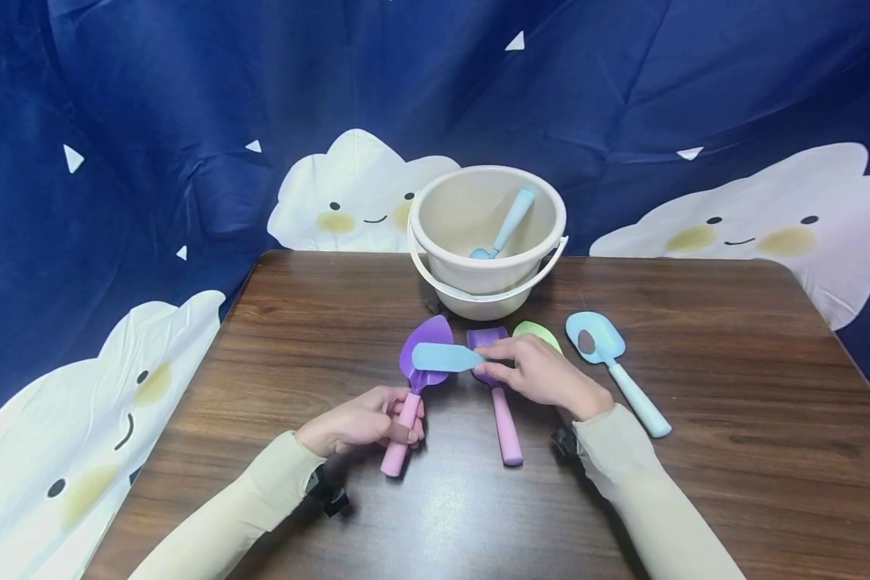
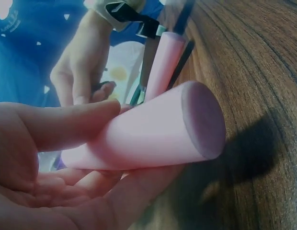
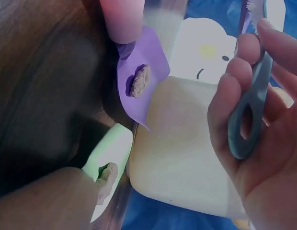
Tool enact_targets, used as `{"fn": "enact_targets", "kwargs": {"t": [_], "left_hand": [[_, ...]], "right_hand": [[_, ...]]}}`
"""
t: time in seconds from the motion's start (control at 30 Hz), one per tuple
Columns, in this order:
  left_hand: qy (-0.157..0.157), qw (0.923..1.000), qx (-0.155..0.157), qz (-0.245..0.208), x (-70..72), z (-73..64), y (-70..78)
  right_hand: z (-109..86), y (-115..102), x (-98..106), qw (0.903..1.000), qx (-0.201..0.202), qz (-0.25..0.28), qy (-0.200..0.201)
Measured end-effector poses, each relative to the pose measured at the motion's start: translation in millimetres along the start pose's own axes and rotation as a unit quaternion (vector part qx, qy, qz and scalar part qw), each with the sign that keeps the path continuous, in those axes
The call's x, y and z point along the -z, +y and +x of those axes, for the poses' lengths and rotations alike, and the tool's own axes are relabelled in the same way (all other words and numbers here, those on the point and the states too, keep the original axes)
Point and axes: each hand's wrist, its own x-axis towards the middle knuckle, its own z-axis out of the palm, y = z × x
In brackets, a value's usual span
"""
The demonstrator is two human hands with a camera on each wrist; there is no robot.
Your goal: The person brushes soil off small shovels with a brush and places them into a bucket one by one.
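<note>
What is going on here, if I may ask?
A person's left hand grips a purple spade, while the right hand holds a flat blue tool, overlapping the spade's blade in the head view. A second purple spade, a green scoop and a blue spade are on the table. Behind stands a bucket with another blue tool inside.

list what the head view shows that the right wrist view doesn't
Head view only: a light blue scoop on the table, carrying a brown lump, and a second light blue scoop inside the bucket.

Right wrist view only: lumps on the purple scoop beside the green scoop and on that green scoop, plus the looped end of the blue tool.

Both: the right grip holding the blue tool, that purple scoop, the green scoop, the bucket.
</note>
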Motion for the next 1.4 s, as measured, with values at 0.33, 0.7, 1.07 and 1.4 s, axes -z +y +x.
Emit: {"fn": "enact_targets", "kwargs": {"t": [0.33,0.7,1.07,1.4], "left_hand": [[0.004,0.9999,0.002,0.012,-2.2,-0.9,-2.0],[-0.003,1.0000,0.000,0.009,-4.2,-0.4,-0.9],[-0.008,0.9998,-0.007,0.015,-6.7,1.2,1.1],[0.002,0.9994,-0.007,0.033,-7.4,-1.6,2.1]], "right_hand": [[4.7,0.0,3.5,0.9938,-0.092,-0.043,0.044],[11.1,-19.7,-2.7,0.9847,-0.068,-0.138,0.082],[6.7,-40.9,-6.6,0.9899,0.038,-0.136,0.001],[11.1,-29.9,-3.4,0.9913,-0.042,-0.120,0.034]]}}
